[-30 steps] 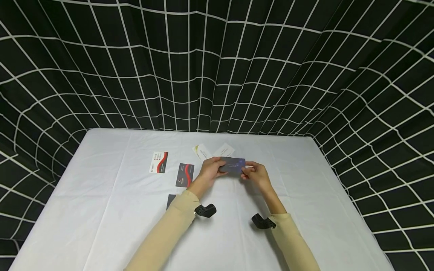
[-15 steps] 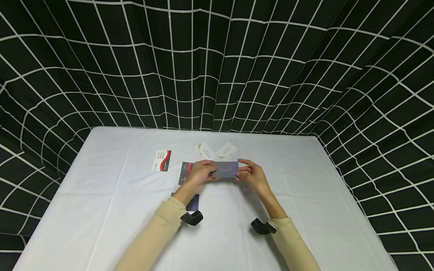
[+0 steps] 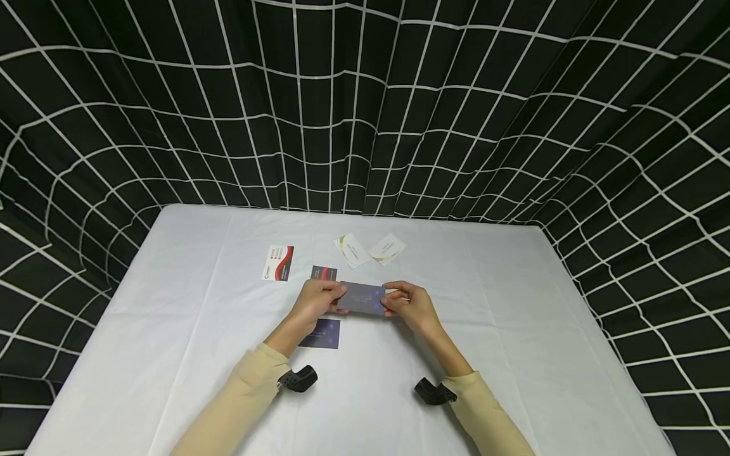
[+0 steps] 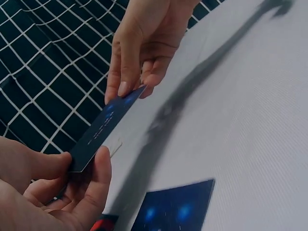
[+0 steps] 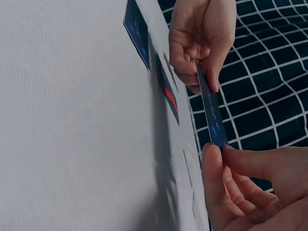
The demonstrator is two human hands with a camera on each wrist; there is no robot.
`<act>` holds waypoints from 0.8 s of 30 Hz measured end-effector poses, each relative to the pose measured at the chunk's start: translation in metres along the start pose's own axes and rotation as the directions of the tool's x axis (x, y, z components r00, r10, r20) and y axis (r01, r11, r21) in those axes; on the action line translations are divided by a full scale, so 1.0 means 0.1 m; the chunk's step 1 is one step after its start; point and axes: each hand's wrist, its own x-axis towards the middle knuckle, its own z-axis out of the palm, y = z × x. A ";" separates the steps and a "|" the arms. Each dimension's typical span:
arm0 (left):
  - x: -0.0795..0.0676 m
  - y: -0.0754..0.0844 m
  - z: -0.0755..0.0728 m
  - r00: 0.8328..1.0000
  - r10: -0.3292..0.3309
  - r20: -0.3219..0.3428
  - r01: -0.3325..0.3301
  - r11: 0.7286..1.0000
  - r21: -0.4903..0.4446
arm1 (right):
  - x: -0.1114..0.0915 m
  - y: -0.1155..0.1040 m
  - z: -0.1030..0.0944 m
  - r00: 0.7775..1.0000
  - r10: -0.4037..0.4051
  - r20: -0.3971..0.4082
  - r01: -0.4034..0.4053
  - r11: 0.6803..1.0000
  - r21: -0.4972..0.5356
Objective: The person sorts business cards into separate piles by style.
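Observation:
A dark blue business card (image 3: pixel 362 298) with glowing spots is held between both hands above the table. My left hand (image 3: pixel 313 300) pinches its left end between thumb and fingers. At the opposite end, my right hand (image 3: pixel 412 306) pinches the card by its edge, as the right wrist view also shows. Below the left hand, a similar dark blue card (image 3: pixel 324 334) lies on the cloth, its left part covered by the wrist. A dark grey card with a red stripe (image 3: pixel 324 273) lies just beyond the left hand, which hides its lower part.
A white, red and black card (image 3: pixel 278 263) lies to the left on the white-covered table (image 3: pixel 188 380). Farther back are white cards with green-gold edges, one pair (image 3: pixel 352 251) left and another card (image 3: pixel 388 249) right. A black curtain with white grid lines (image 3: pixel 365 107) surrounds the table.
Both hands have moved left and toward the body with the dark blue card. The dark blue card on the table, mostly covered by the left arm before, now shows more.

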 end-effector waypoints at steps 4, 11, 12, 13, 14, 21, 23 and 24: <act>-0.07 -0.05 -0.09 1.000 -0.023 -0.020 0.023 1.000 0.021 | 0.00 0.03 0.06 1.000 -0.008 0.017 0.008 1.000 0.007; -0.20 -0.11 -0.31 0.997 0.020 -0.079 -0.011 0.994 0.113 | 0.01 0.06 0.25 0.999 0.038 0.037 -0.039 0.999 0.026; -0.21 -0.12 -0.34 0.996 0.029 -0.086 -0.018 0.991 0.131 | 0.01 0.07 0.28 0.998 0.049 0.042 -0.050 0.999 0.021; -0.23 -0.12 -0.37 0.995 0.041 -0.094 -0.026 0.987 0.156 | 0.01 0.08 0.31 0.997 0.058 0.046 -0.059 0.998 0.017; -0.26 -0.11 -0.40 0.993 0.051 -0.104 -0.031 0.983 0.184 | 0.01 0.09 0.35 0.997 0.067 0.049 -0.067 0.998 0.014; -0.43 -0.12 -0.61 0.970 0.181 -0.165 -0.059 0.828 0.558 | -0.02 0.12 0.56 0.996 0.041 0.084 -0.037 0.998 -0.058; -0.47 -0.13 -0.66 0.960 0.223 -0.167 -0.074 0.783 0.618 | -0.04 0.12 0.62 0.996 0.031 0.083 -0.022 0.994 -0.104; -0.49 -0.14 -0.68 0.957 0.236 -0.170 -0.076 0.768 0.636 | -0.04 0.11 0.65 0.996 0.022 0.081 -0.012 0.991 -0.130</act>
